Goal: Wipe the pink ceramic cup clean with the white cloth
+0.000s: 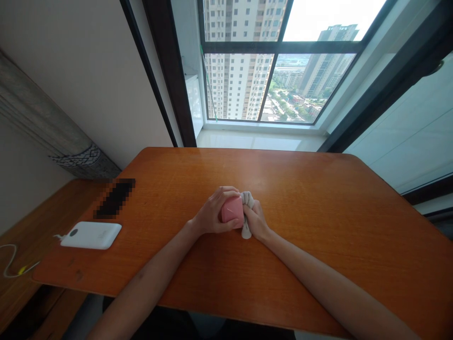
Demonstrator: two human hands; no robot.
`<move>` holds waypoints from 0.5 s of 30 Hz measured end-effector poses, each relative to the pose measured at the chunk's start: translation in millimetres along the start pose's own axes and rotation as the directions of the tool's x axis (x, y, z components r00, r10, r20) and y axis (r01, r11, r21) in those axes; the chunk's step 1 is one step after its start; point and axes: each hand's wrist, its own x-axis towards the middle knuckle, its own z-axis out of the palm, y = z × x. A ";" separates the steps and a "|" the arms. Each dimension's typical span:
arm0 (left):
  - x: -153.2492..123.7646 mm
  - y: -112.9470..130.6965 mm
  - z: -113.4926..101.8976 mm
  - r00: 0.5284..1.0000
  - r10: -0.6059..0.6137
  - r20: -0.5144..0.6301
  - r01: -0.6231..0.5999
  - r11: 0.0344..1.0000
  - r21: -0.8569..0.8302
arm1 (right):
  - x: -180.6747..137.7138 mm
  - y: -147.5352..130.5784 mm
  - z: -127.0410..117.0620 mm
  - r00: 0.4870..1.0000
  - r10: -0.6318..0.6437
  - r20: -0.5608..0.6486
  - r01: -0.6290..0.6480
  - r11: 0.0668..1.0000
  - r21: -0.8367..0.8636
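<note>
My left hand (213, 210) is wrapped round a small pink box-shaped object (232, 210), holding it just above the orange wooden table (318, 203). My right hand (255, 219) is closed on a bunched white cloth (247, 199) and presses it against the right side of the pink object. A tail of the cloth hangs out below my right hand. Both hands meet near the middle of the table.
A white power bank (92, 234) with a cable (14, 264) lies at the table's left edge. Behind it sits a dark blurred-out item (114, 198). A large window (276, 71) lies beyond the far edge, a wall on the left.
</note>
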 end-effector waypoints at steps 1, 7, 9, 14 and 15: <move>0.5 1.0 0.3 0.999 -0.047 -0.007 0.047 0.998 -0.051 | -1.3 -0.2 -0.2 1.000 -0.005 0.008 0.005 1.000 -0.009; -0.4 1.3 4.8 0.947 -0.320 0.000 0.310 0.918 -0.249 | -4.3 -2.7 1.3 0.999 0.009 0.038 -0.008 1.000 -0.027; -2.1 0.0 6.1 0.961 -0.266 -0.075 0.244 0.944 -0.221 | -3.3 -3.9 2.2 0.999 0.017 0.032 -0.016 1.000 -0.020; -5.6 -3.4 4.9 0.990 0.078 -0.115 -0.077 0.997 0.017 | 0.4 -3.9 1.9 1.000 0.022 0.005 -0.022 1.000 -0.005; -5.5 -3.8 4.6 0.989 0.124 -0.081 -0.119 0.991 0.058 | 1.2 -3.2 1.5 1.000 0.021 -0.002 -0.021 1.000 -0.004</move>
